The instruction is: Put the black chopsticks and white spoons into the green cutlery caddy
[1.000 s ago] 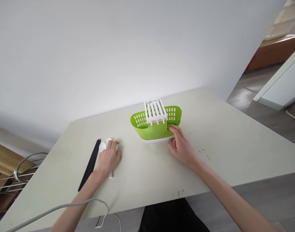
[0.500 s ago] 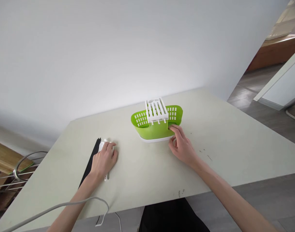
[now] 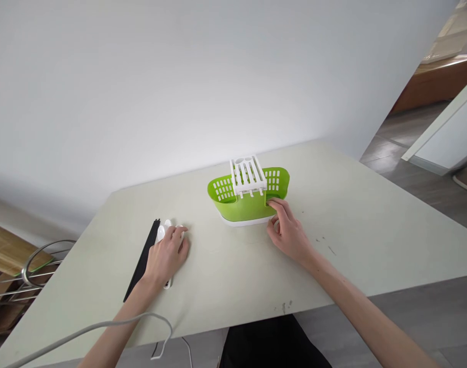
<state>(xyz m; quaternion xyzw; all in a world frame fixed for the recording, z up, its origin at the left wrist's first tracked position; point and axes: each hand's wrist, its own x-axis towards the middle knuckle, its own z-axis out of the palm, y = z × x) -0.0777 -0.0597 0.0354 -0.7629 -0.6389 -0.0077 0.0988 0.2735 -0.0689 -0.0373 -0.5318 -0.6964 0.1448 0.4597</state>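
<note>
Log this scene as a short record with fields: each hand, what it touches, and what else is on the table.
Surface: pale table
Left hand: lies over white spoons, grip unclear
Beside it: black chopsticks, just left, flat
Right hand: fingers clasp near wall of green basket
On basket: white slotted insert across the rim
Near edge: grey cable

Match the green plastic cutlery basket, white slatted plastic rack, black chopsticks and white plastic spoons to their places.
1. green plastic cutlery basket
2. white slatted plastic rack
3. black chopsticks
4. white plastic spoons

A. under the left hand
B. across the basket's top
C. gripped by the right hand
D. flat on the table, beside the spoons

Pairs: 1-C, 2-B, 3-D, 4-A.
</note>
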